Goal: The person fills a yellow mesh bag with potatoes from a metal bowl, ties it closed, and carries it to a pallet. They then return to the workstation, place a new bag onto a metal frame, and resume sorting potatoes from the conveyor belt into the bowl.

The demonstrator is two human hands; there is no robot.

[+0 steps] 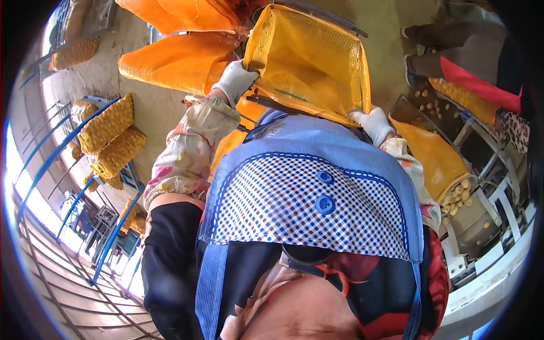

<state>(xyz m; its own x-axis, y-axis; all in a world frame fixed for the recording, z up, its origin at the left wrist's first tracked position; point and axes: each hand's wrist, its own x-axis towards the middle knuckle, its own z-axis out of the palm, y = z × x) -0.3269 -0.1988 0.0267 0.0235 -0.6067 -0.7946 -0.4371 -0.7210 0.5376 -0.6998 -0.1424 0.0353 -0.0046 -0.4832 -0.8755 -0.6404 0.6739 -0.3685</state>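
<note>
A yellow mesh sack (309, 62) is stretched wide between my hands, its mouth facing up toward me. My left hand (236, 82), in a white glove, is closed round the sack's left edge. At the lower right corner, my right hand (374, 124), also white-gloved, grips the rim with its fingers partly hidden. Just under my left hand runs a dark metal bar (272, 105). Orange mesh sacks (175, 61) hang to the left of the yellow one. Close to my right forearm is a yellow sack (433, 156) with potatoes (457, 198) showing at its open end.
Full potato sacks (113, 133) are stacked on a blue-framed cart (73, 133) at left. Another person (470, 56) stands at the upper right near a metal frame (498, 198). Loose potatoes (430, 105) lie scattered there. A blue apron (311, 187) covers my front.
</note>
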